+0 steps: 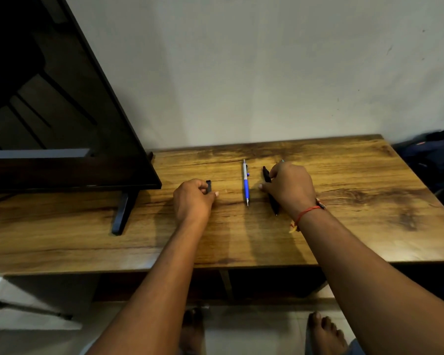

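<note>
left hand (193,198): cap (208,186); right hand (290,188): pen (266,173)

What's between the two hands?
Head view: a blue-and-white pen lies on the wooden tabletop between the left hand, pinching a small black piece, and the right hand, gripping a black pen.

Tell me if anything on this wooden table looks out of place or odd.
Nothing is spilled or broken. One oddity: the left hand pinches a small black cap-like piece, apart from the slim black pen that the right hand grips. The blue and silver pen lies straight between them.
</note>
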